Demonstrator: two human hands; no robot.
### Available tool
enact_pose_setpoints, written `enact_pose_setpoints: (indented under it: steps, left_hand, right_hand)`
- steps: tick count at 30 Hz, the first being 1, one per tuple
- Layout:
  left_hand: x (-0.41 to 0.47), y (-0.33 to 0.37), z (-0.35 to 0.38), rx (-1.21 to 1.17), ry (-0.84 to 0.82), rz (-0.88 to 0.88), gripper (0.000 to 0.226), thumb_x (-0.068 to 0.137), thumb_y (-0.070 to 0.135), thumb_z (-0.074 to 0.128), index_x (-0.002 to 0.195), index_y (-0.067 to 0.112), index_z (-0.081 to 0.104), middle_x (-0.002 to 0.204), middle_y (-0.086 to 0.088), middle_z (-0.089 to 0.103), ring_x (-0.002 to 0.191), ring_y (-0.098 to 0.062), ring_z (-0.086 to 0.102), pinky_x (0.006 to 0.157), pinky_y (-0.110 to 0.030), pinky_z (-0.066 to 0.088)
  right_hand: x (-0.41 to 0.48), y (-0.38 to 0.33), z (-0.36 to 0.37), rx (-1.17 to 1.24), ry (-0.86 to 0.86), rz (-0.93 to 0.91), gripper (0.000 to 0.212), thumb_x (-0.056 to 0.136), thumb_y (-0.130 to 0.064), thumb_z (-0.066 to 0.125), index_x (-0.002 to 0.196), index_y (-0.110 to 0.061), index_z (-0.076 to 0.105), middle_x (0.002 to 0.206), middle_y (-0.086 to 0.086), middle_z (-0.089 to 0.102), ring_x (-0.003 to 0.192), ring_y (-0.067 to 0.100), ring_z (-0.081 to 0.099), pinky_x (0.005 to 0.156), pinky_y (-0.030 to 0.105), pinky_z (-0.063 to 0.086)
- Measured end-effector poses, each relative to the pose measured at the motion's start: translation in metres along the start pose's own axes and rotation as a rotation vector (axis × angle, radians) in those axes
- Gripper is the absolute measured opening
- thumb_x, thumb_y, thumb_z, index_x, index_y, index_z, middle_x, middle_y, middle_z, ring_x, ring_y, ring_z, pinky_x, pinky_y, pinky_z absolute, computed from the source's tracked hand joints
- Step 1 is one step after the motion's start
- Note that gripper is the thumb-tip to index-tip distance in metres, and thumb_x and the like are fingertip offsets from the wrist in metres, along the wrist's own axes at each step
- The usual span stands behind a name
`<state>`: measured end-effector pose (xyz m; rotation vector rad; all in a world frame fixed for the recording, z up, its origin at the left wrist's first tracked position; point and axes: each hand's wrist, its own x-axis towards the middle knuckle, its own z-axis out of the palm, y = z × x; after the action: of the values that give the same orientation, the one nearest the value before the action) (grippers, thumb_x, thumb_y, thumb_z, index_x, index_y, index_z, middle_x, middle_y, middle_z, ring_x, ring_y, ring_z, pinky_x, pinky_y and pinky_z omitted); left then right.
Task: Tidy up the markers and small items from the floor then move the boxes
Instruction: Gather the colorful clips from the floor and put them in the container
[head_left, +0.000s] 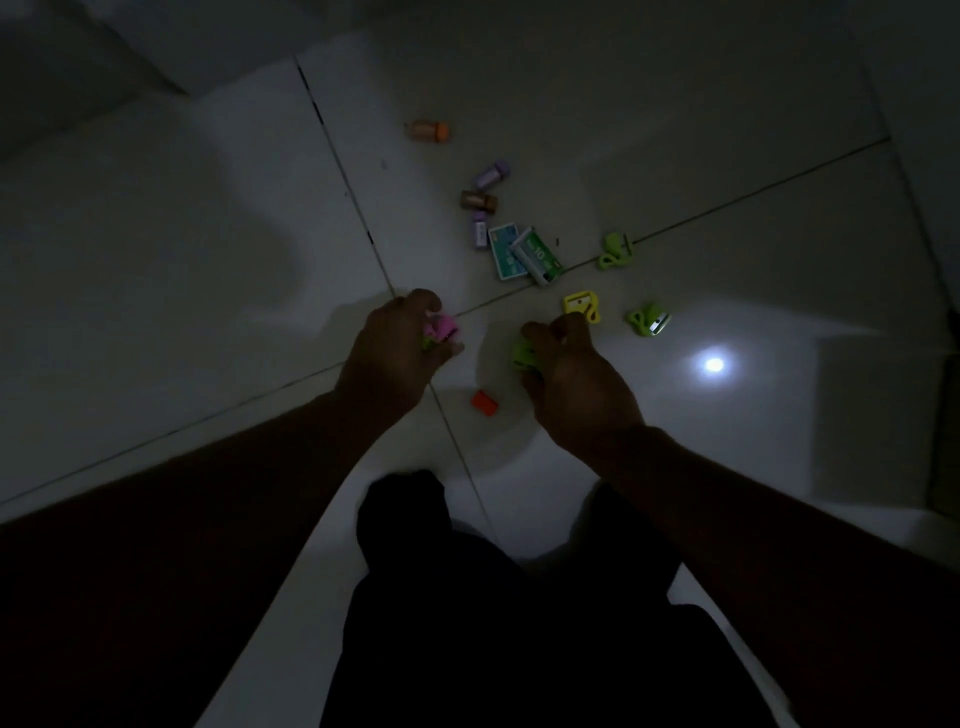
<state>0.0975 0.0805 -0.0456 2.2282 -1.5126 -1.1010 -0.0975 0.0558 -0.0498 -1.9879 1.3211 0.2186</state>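
Dim light, white tiled floor (208, 249). Left hand (400, 343), centre frame: grip clenched round a pink piece (440, 327), with a bit of green showing under it. Right hand (576, 379), just right of centre: grip grasping a green piece (522, 356) low at the floor.

Loose items above and right of the hands:
- two small teal boxes (519, 253), touching, one leaning on the other
- yellow piece (581, 304), just beyond the right fingertips
- two more green bits (649, 319), right of it
- lilac cap (492, 175), brown cap (479, 200), upper centre
- orange cap (428, 131), farthest up

Small orange block (484, 403) lies between the wrists. Lamp glare (714, 365) on the tile, right.
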Motion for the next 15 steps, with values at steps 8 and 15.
enact_pose_setpoints:
  steps: [8, 15]
  left_hand:
    - [-0.014, 0.014, 0.01, -0.159, 0.026, -0.037, 0.023, 0.077, 0.024, 0.077, 0.086, 0.004, 0.072, 0.081, -0.01, 0.064, 0.078, -0.023, 0.061, 0.072, -0.025, 0.045]
    - [-0.04, 0.023, 0.024, 0.016, -0.272, 0.229, 0.033, 0.068, 0.031, 0.082, 0.091, 0.008, 0.076, 0.118, -0.018, 0.059, 0.109, -0.031, 0.056, 0.093, -0.036, 0.043]
  right_hand:
    - [0.001, 0.014, -0.022, -0.003, 0.176, 0.038, 0.036, 0.093, -0.026, 0.055, 0.125, -0.012, 0.053, 0.141, 0.014, 0.032, 0.097, 0.033, 0.059, 0.075, 0.038, 0.052]
    - [0.019, 0.024, -0.028, -0.054, 0.098, 0.059, 0.037, 0.093, -0.016, 0.053, 0.129, -0.009, 0.048, 0.144, 0.022, 0.022, 0.102, 0.041, 0.056, 0.087, 0.043, 0.051]
